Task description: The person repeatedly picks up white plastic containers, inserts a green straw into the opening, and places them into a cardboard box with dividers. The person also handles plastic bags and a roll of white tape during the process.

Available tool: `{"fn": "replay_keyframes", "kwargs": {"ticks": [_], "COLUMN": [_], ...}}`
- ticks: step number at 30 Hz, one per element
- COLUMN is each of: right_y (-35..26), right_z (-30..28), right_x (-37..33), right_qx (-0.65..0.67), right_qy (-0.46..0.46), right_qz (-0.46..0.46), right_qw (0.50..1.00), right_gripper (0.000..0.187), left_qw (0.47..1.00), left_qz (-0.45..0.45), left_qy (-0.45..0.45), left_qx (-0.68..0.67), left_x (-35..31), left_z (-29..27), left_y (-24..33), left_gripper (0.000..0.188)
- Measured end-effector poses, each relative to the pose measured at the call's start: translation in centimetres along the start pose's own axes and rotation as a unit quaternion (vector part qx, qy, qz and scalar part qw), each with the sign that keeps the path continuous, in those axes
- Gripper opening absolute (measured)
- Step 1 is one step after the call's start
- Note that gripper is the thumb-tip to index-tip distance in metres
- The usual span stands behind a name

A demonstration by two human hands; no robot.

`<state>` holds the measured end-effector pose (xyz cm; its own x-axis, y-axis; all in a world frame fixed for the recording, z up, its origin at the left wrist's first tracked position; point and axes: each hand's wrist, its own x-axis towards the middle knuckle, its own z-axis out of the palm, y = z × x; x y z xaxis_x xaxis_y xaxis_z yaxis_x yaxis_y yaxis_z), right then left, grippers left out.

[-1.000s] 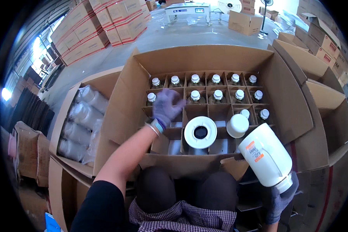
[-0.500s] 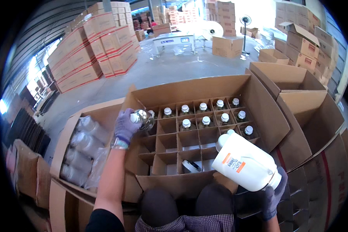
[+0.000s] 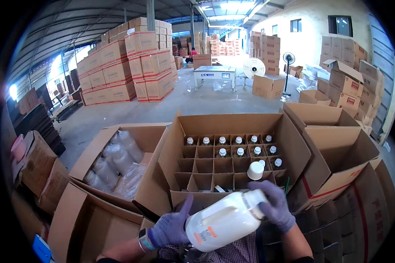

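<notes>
We hold white jug (image 3: pixel 226 221) tilted, just beside near edge of divided carton (image 3: pixel 232 122). Right hand (image 3: pixel 274 206) grasps jug's neck; left hand (image 3: pixel 167 228) at jug's base, fingers hidden, we cannot tell grip. Open cells (image 3: pixel 203 166) toward carton's left edge; capped bottles (image 3: pixel 240 151) toward far edge; floor (image 3: pixel 202 103) stretches beyond.

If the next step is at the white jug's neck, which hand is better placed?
Probably the right hand: it is at the neck of the white plastic jug, while the left hand is beside the jug's opposite, base end.
</notes>
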<state>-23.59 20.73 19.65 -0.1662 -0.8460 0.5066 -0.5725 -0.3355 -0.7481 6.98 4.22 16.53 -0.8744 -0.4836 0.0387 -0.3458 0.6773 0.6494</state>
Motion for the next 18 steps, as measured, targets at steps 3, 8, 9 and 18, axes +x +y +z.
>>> {"fn": "replay_keyframes", "kwargs": {"ticks": [3,8,9,18], "right_y": [0.1,12.2,12.9,8.7], "right_z": [2.4,7.2,8.2,4.1], "right_x": [0.9,-3.4,-3.8,-8.0], "right_qx": [-0.037,-0.243,-0.217,-0.147], "right_qy": [-0.064,-0.208,-0.197,0.013], "right_qz": [0.023,-0.027,0.019,0.159], "right_qw": [0.997,0.947,0.956,0.976], "right_gripper": [0.047,0.029,0.029,0.02], "left_qw": [0.997,0.968,0.973,0.977], "left_qz": [0.052,-0.09,-0.082,0.153], "left_qy": [-0.024,-0.235,-0.211,0.146], "left_qx": [0.054,0.002,-0.038,0.01], "left_x": [-4.0,-8.2,-8.5,-1.9], "left_z": [-1.1,4.1,6.0,6.2], "left_y": [-4.3,-8.5,-7.3,-2.1], "left_gripper": [0.103,0.071,0.07,0.058]}}
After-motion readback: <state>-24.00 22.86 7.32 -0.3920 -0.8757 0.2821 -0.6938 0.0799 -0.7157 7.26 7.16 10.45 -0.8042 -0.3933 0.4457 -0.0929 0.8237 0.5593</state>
